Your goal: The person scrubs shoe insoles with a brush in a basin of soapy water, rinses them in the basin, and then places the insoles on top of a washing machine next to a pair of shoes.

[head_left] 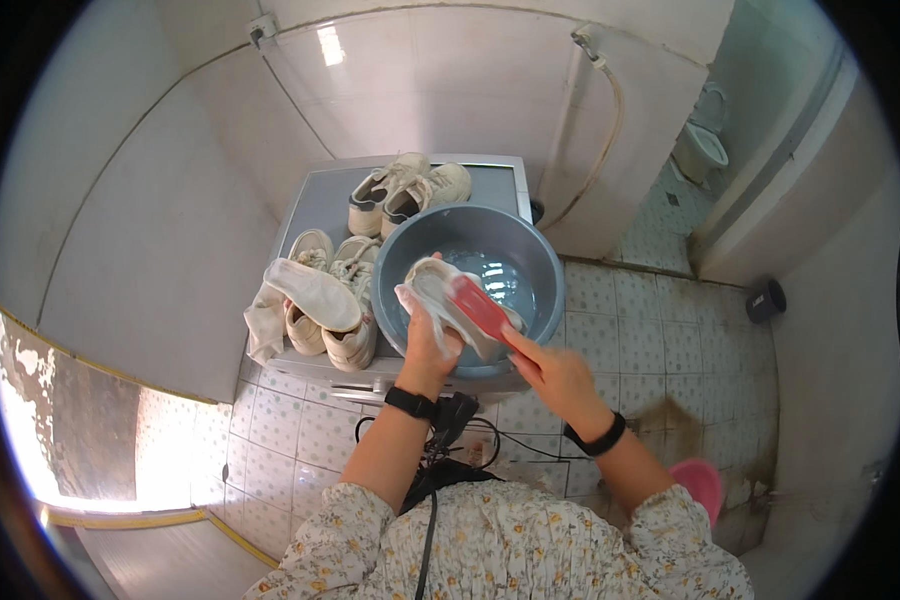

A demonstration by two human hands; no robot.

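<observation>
Tiled washroom, grey tabletop with shoes, my left hand gripping a shoe over the basin, right hand closed on a red brush

We see a pair of shoes on the washer lid beyond the hands. Left of the hands lie another pair and a rag. A hose hangs on the wall far beyond, a toilet and a black cup stand off right, and a pink dipper sits nearer.
</observation>
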